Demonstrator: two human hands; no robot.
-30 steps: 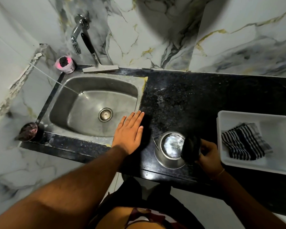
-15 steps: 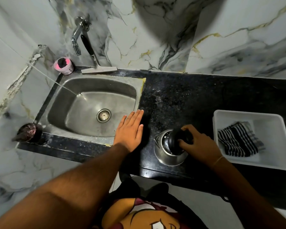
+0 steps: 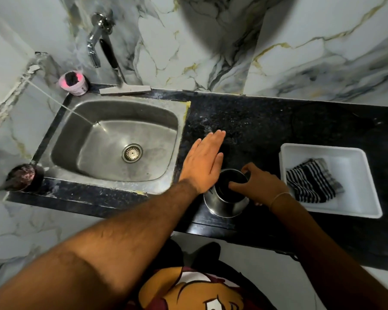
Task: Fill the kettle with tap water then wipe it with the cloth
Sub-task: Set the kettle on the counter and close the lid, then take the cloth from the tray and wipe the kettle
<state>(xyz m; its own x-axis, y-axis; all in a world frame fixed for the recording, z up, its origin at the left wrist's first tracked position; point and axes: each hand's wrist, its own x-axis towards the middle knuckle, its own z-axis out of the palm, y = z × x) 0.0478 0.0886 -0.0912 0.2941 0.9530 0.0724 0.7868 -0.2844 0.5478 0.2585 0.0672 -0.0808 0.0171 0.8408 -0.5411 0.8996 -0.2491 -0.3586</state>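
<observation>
A steel kettle (image 3: 225, 203) stands on the black counter near its front edge, right of the sink. My right hand (image 3: 259, 186) is on top of it, fingers closed around its black lid (image 3: 230, 187). Flat and with fingers straight, my left hand (image 3: 203, 162) lies just left of the kettle, holding nothing. The black-and-white striped cloth (image 3: 311, 182) is folded inside a white tray (image 3: 336, 154) to the right. The chrome tap (image 3: 97, 44) sticks out of the marble wall above the sink's back left corner.
The steel sink (image 3: 121, 142) fills the counter's left part, and a thin jet of water runs into it from the left wall. A pink cup (image 3: 74, 83) and a squeegee (image 3: 125, 89) sit behind it. A dark scrubber (image 3: 23, 176) rests at its front left corner.
My right hand brought the black lid from beside the open kettle onto its top. My left hand slid right from the sink's edge to beside the kettle.
</observation>
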